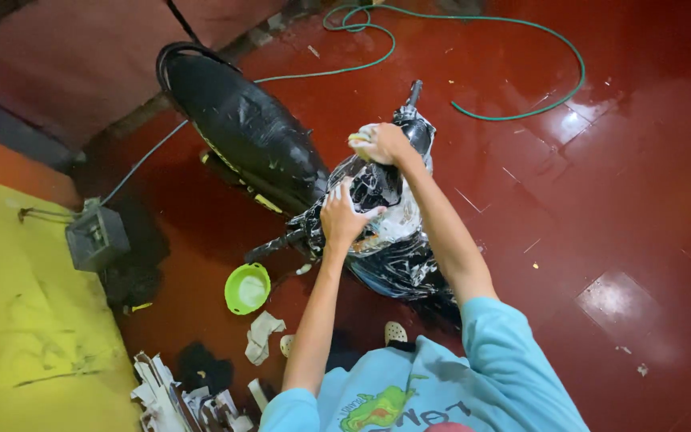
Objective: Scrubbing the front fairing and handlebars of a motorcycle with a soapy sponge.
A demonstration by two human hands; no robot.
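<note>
suds covered the motorbike (377,224) front on the wet red floor (601,200); its black seat (241,120) looked unsoaped. right hand (381,144) clamped a sponge (361,138) near the handlebar, left hand (341,216) lay flat, fingers spread, on the panel.

Both hands (344,216) on scooter (377,216) front; bowl (247,288) & rag (261,336) on floor at its left, hose (473,48) behind.

Green hose (521,48) looped over wet red floor (641,200) — green bowl (247,288), white rag (262,336), grey box (96,238).
</note>
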